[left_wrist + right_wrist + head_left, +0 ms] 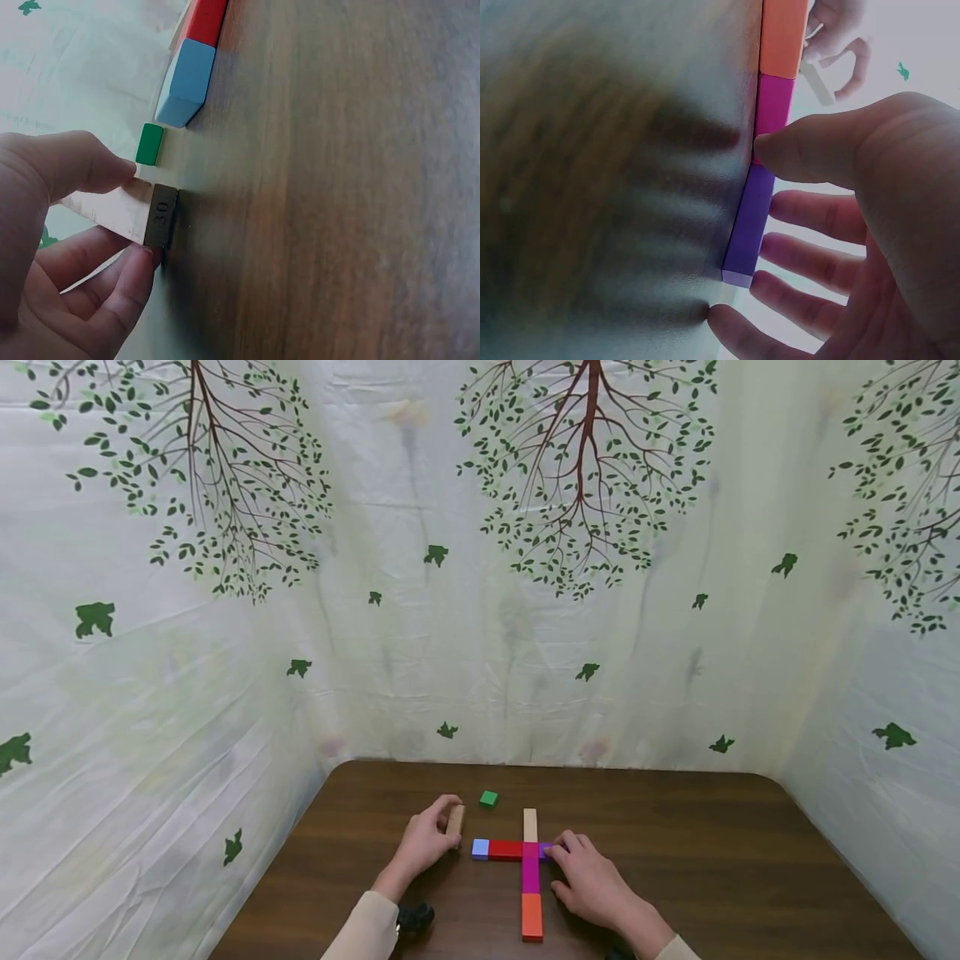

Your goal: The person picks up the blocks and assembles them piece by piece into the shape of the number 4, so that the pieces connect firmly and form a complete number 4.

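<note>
My left hand (429,842) grips a plain wooden block (455,820) between thumb and fingers, left of a cross of coloured blocks. The left wrist view shows the number 30 on the end of this wooden block (160,214). My right hand (596,881) is at the cross's right side, fingertips at the purple block (748,221). Its thumb overlaps the magenta block (774,109) in the right wrist view. The cross also has a red block (506,850), a light blue block (480,849), an orange block (532,917) and another plain wooden block (530,825).
A small green block (489,798) lies apart, behind the cross's left arm. Everything rests on a dark brown wooden table (697,835). A white curtain (517,693) printed with trees and leaves hangs behind and beside the table.
</note>
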A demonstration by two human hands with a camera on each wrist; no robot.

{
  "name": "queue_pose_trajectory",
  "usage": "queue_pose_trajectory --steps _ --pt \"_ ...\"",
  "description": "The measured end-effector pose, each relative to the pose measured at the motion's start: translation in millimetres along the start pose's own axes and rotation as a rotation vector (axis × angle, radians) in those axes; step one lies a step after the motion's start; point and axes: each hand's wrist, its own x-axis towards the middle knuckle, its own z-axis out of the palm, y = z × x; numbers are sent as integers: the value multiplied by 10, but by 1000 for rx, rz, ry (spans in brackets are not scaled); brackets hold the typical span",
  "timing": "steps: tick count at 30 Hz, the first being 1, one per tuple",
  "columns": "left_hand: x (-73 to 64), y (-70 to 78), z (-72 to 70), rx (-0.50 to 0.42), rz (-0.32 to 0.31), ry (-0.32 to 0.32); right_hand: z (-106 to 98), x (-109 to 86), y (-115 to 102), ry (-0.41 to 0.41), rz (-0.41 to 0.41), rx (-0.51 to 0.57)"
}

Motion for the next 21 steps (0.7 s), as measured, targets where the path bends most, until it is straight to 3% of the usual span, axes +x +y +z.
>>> queue_pose_trajectory --steps 7,21 --pt "30 16 22 1 41 -6 4 -4 2 1 0 -3" --pt "153 100 58 -12 43 -67 1 -3 -7 10 -2 -10"
